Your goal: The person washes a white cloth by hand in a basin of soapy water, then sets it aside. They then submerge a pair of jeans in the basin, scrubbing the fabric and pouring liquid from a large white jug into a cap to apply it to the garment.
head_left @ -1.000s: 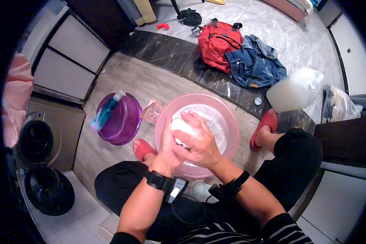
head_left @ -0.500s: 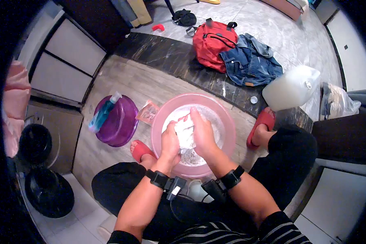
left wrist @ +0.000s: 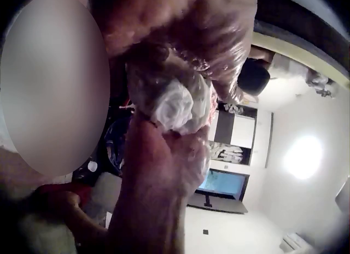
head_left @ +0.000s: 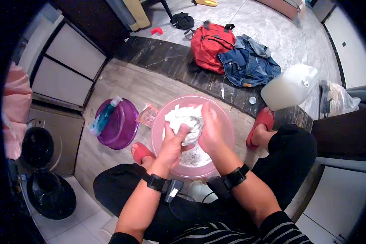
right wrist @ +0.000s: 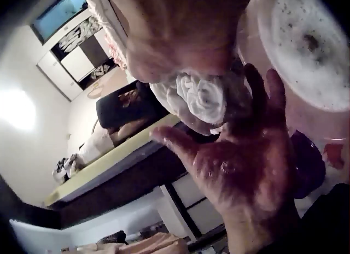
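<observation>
A wadded white cloth point(head_left: 191, 124) is held up over a pink basin point(head_left: 227, 146) of foamy water flecked with dark specks. My left hand point(head_left: 173, 144) grips it from the left, thumb across its near side. My right hand point(head_left: 211, 128) holds its right side, fingers pointing away from me. In the right wrist view, the left palm point(right wrist: 240, 172) faces up, wet and bare, while the rolled cloth point(right wrist: 202, 98) sticks out below the right hand point(right wrist: 186, 35). Suds shine on the left hand point(left wrist: 191, 24) in the left wrist view.
On the left, a bottle of blue liquid point(head_left: 103, 118) lies across a purple basin point(head_left: 128, 130). A printed packet point(head_left: 147, 115) lies beside the pink basin. Beyond the dark stone step point(head_left: 162, 57) are a red backpack point(head_left: 211, 46) and denim clothing point(head_left: 248, 65). A white jug point(head_left: 290, 87) stands at right.
The hands were pressed together around the cloth, then drew apart, exposing it. Now the cloth is bunched higher and further left, with the left thumb over it.
</observation>
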Demonstrator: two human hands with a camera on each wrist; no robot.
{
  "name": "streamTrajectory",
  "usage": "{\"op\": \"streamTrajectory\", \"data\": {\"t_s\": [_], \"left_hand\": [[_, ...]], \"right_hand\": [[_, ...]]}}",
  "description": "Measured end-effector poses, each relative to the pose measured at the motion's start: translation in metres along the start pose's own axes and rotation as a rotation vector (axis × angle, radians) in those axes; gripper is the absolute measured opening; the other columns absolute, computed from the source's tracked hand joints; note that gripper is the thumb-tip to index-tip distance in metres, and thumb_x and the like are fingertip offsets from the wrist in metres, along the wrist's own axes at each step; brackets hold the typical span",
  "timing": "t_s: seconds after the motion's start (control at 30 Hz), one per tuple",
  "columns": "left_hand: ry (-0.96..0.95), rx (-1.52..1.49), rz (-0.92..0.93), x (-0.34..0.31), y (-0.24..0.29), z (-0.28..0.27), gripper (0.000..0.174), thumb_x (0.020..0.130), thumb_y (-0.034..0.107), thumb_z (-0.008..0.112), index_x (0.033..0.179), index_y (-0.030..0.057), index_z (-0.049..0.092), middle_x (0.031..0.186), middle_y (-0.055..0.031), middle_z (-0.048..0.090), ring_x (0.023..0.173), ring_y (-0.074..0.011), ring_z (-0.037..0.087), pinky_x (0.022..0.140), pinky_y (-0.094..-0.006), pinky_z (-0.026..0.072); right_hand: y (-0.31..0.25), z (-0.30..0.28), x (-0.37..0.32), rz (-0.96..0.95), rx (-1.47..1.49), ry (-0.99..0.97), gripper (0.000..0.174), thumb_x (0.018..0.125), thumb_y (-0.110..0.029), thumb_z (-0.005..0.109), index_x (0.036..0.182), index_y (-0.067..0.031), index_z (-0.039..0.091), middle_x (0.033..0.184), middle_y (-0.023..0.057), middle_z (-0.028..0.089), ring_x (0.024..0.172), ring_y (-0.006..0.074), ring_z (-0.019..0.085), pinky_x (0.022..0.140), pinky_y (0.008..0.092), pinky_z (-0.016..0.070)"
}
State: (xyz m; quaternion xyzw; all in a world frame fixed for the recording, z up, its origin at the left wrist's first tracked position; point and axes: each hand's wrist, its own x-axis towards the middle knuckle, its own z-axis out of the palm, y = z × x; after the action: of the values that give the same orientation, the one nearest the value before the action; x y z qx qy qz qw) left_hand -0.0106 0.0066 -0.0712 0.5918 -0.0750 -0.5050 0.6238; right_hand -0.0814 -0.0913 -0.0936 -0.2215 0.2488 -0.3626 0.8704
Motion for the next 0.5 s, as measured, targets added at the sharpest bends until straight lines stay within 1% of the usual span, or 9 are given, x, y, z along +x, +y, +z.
{"op": "streamTrajectory", "data": {"t_s": [0.07, 0.1, 0.2, 0.23, 0.33, 0.37, 0.47, 0.5], "left_hand": [[0.022, 0.129, 0.024, -0.013, 0.017, 0.014, 0.056, 0.094, 0.043, 0.054, 0.132, 0.0085, 0.033, 0.121, -0.005, 0.053, 0.109, -0.0205, 0.057, 0.088, -0.0343, 0.0502], [-0.032, 0.046, 0.112, 0.001, 0.004, -0.002, 0.049, 0.093, 0.027, 0.055, 0.133, 0.0054, 0.036, 0.124, -0.0077, 0.053, 0.11, -0.0212, 0.057, 0.09, -0.0341, 0.0503], [-0.192, -0.269, 0.114, 0.003, 0.021, -0.017, 0.05, 0.086, 0.008, 0.051, 0.134, 0.0018, 0.039, 0.129, -0.0111, 0.052, 0.111, -0.0227, 0.058, 0.092, -0.0352, 0.0495], [-0.15, -0.319, 0.11, 0.004, 0.018, -0.021, 0.055, 0.079, 0.002, 0.045, 0.134, -0.001, 0.041, 0.132, -0.0141, 0.051, 0.116, -0.0254, 0.055, 0.099, -0.038, 0.0448], [-0.199, -0.49, 0.095, 0.0, 0.017, -0.021, 0.052, 0.085, 0.011, 0.043, 0.135, -0.0011, 0.04, 0.131, -0.015, 0.052, 0.12, -0.0277, 0.052, 0.105, -0.0411, 0.0386], [-0.174, -0.519, 0.071, 0.006, 0.011, -0.027, 0.051, 0.089, 0.019, 0.04, 0.136, -0.0003, 0.04, 0.132, -0.0149, 0.052, 0.123, -0.0289, 0.049, 0.108, -0.0427, 0.0349], [-0.237, -0.577, 0.092, 0.003, 0.017, -0.029, 0.049, 0.093, 0.023, 0.038, 0.136, 0.0003, 0.041, 0.134, -0.0143, 0.051, 0.124, -0.0291, 0.049, 0.107, -0.0427, 0.0356], [-0.303, -0.626, 0.117, 0.002, 0.019, -0.03, 0.05, 0.093, 0.025, 0.037, 0.137, 0.001, 0.041, 0.135, -0.0146, 0.05, 0.124, -0.0293, 0.048, 0.107, -0.0427, 0.0355]], "right_hand": [[0.002, 0.004, -0.003, -0.044, -0.157, -0.02, 0.039, 0.101, -0.036, 0.042, 0.103, -0.0005, 0.058, 0.096, 0.0092, 0.065, 0.087, 0.0201, 0.064, 0.079, 0.0347, 0.0525], [-0.001, 0.002, -0.002, -0.066, -0.236, -0.052, 0.041, 0.102, -0.036, 0.04, 0.103, 0.0004, 0.058, 0.099, 0.0112, 0.065, 0.091, 0.0219, 0.065, 0.081, 0.0368, 0.0535], [-0.016, 0.0, 0.005, 0.053, -0.036, -0.026, 0.044, 0.102, -0.037, 0.036, 0.104, 0.0015, 0.058, 0.104, 0.0145, 0.066, 0.097, 0.0247, 0.065, 0.084, 0.0399, 0.054], [-0.019, 0.001, 0.004, 0.056, 0.011, -0.079, 0.047, 0.102, -0.038, 0.033, 0.108, 0.0028, 0.056, 0.11, 0.018, 0.064, 0.101, 0.0285, 0.065, 0.086, 0.0419, 0.0541], [-0.018, 0.01, -0.001, 0.259, 0.175, 0.102, 0.048, 0.102, -0.038, 0.033, 0.112, 0.0038, 0.054, 0.112, 0.019, 0.063, 0.101, 0.0305, 0.064, 0.088, 0.042, 0.0531], [-0.018, 0.01, 0.0, 0.267, 0.201, 0.08, 0.048, 0.102, -0.038, 0.033, 0.113, 0.0038, 0.053, 0.112, 0.0193, 0.063, 0.101, 0.0309, 0.064, 0.088, 0.0421, 0.0526], [-0.013, 0.005, 0.003, 0.262, 0.247, 0.017, 0.047, 0.103, -0.038, 0.032, 0.115, 0.0038, 0.051, 0.113, 0.0197, 0.062, 0.103, 0.0318, 0.063, 0.091, 0.0423, 0.0511], [-0.013, 0.003, 0.006, 0.242, 0.24, -0.005, 0.047, 0.103, -0.037, 0.032, 0.116, 0.0037, 0.051, 0.113, 0.0195, 0.062, 0.103, 0.0317, 0.063, 0.092, 0.0424, 0.0506]]}}
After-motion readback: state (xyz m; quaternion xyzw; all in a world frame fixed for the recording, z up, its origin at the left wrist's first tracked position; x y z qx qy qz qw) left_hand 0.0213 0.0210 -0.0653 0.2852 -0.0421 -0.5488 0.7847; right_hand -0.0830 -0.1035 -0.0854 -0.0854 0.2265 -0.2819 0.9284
